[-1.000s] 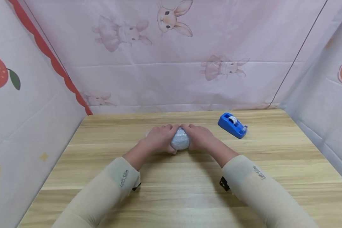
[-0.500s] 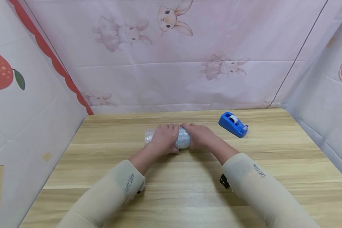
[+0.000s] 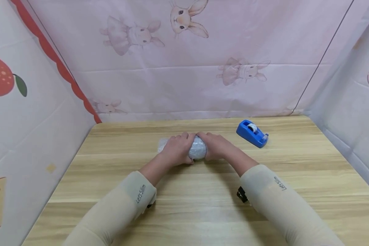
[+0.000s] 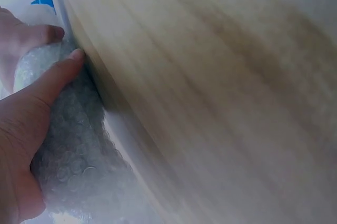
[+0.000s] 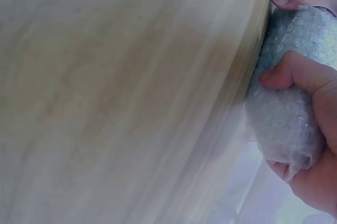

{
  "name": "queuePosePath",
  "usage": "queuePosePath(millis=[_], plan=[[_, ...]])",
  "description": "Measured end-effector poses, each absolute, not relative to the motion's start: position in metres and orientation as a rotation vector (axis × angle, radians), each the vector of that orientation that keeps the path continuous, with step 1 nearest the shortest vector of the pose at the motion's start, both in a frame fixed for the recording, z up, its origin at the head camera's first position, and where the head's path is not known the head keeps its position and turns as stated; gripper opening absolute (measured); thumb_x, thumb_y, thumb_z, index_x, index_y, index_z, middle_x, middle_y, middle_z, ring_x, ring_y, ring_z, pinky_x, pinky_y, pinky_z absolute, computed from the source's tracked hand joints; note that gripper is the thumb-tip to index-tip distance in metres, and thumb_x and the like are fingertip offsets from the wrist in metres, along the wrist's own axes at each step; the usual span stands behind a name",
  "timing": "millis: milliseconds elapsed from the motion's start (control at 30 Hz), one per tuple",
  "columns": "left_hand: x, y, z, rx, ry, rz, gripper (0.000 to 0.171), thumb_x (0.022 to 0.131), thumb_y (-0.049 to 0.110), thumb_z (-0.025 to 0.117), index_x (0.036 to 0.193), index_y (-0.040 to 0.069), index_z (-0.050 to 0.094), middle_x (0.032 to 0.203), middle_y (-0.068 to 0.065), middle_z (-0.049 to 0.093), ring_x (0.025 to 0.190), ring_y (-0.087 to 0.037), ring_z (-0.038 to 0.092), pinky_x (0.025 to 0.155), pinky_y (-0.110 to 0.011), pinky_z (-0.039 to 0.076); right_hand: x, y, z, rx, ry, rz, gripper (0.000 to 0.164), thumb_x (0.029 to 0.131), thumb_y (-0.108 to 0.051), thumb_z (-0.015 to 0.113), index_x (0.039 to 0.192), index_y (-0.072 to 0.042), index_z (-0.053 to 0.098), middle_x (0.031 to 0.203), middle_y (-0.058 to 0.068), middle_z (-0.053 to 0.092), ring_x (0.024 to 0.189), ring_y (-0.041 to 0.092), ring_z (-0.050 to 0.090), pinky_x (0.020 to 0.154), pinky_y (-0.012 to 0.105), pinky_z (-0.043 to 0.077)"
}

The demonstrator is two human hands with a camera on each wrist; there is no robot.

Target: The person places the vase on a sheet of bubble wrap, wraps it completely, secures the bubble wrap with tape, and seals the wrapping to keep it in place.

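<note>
A roll of bubble wrap [image 3: 197, 149] lies across the table, clear and bubbly, its far-left end [image 3: 162, 144] loose past the left hand. My left hand [image 3: 177, 149] grips the roll near its middle, thumb along the near side. Gripping the other end is my right hand [image 3: 215, 146], fingers over the top. In the left wrist view the bubble wrap [image 4: 68, 145] spreads below the left hand [image 4: 31, 124]. The right wrist view shows the right hand [image 5: 316, 92] curled round the gathered end of the bubble wrap [image 5: 284, 121]. Whatever may be inside the wrap is hidden.
A blue tape dispenser [image 3: 252, 133] with a roll of clear tape stands at the back right of the wooden table [image 3: 196, 205]. Behind the table hangs a pink curtain [image 3: 184, 92] with rabbit prints, and printed cloth walls stand on both sides.
The left hand has shifted slightly right along the roll, and more of the bubble wrap's left end shows than a second ago. The right hand keeps its grip, almost unmoved.
</note>
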State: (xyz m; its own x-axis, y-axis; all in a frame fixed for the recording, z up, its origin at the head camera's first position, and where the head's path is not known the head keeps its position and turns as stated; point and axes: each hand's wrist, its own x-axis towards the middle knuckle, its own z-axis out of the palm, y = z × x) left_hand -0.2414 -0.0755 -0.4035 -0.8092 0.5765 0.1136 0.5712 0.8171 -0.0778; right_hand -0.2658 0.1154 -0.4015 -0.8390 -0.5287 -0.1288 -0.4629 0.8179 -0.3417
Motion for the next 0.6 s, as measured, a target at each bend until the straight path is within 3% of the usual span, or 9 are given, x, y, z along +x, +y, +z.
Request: queuePosePath(millis=[333, 600], plan=[[-0.246, -0.078, -0.400, -0.915, -2.955, -0.054, 0.085, 0.068, 0.044, 0.085, 0.135, 0.012, 0.043, 0.112, -0.009, 0.059, 0.094, -0.024, 0.061, 0.081, -0.042, 0.053, -0.270, 0.116, -0.398, -0.783, 2.709, -0.476, 0.092, 0.066, -0.011, 0.088, 0.143, -0.021, 0.038, 0.127, 0.009, 0.059, 0.113, 0.027, 0.058, 0.099, 0.049, 0.046], [-0.246, -0.081, -0.392, -0.907, -3.066, -0.155, 0.080, 0.065, 0.045, 0.083, 0.131, 0.017, 0.047, 0.106, -0.002, 0.059, 0.089, -0.019, 0.059, 0.078, -0.040, 0.051, -0.269, 0.117, -0.388, -0.793, 2.608, -0.451, 0.083, 0.068, -0.012, 0.086, 0.138, -0.018, 0.043, 0.124, 0.007, 0.061, 0.109, 0.025, 0.058, 0.096, 0.046, 0.047]])
